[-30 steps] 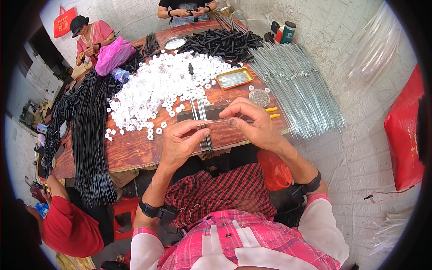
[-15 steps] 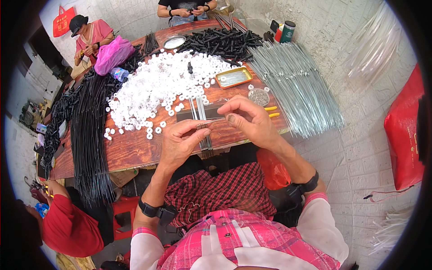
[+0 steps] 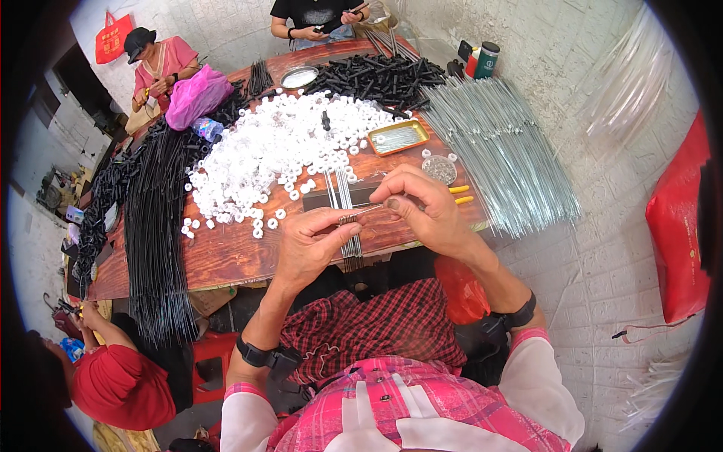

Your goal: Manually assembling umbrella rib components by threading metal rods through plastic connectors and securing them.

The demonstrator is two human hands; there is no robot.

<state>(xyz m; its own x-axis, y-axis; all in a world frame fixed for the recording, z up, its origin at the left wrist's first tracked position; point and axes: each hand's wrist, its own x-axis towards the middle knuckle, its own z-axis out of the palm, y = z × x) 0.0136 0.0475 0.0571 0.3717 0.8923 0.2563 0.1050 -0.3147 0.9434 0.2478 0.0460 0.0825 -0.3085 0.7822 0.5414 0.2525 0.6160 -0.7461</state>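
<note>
Metal wire [image 3: 369,209]: thin and straight, slanting between the two hands above the near part of the table [image 3: 233,260].
Dark piece [image 3: 348,220]: small, ribbed, at the wire's left end; too small to tell its kind.
Left hand [image 3: 310,237]: pinching the dark piece between thumb and forefinger.
Right hand [image 3: 425,211]: thumb and forefinger gripping the wire's other end.
Rods [image 3: 345,188]: slim, silvery, side by side across a flat black board [image 3: 320,200]; their near ends pass behind the left fingertips.
Wood: reddish-brown, glossy, streaked grain.
White rings [image 3: 271,154]: smooth, squat, round-holed, heaped loosely beyond the left hand.
Tray [image 3: 374,149]: rectangular, yellow-rimmed, filled with fine pins.
Dish [image 3: 439,170]: round, holding tiny glinting bits, just beyond the right hand.
Yellow handles [image 3: 460,190]: two, beside the right hand, which blocks the board's right end.
Silver wires [image 3: 512,158]: long, fanned on the right.
Black wires [image 3: 154,233]: a thick sheaf drooping over the table's edge.
Black parts [image 3: 376,79]: short, tubular, piled behind the rings.
Pink bag [image 3: 197,98]: crinkled plastic.
Checked cloth [image 3: 376,324]: red and black, rumpled below the hands.
Since a second ago: both pinches persist; the far co-worker's [image 3: 320,15] hands have parted, one raising a brown stick [image 3: 358,8].
</note>
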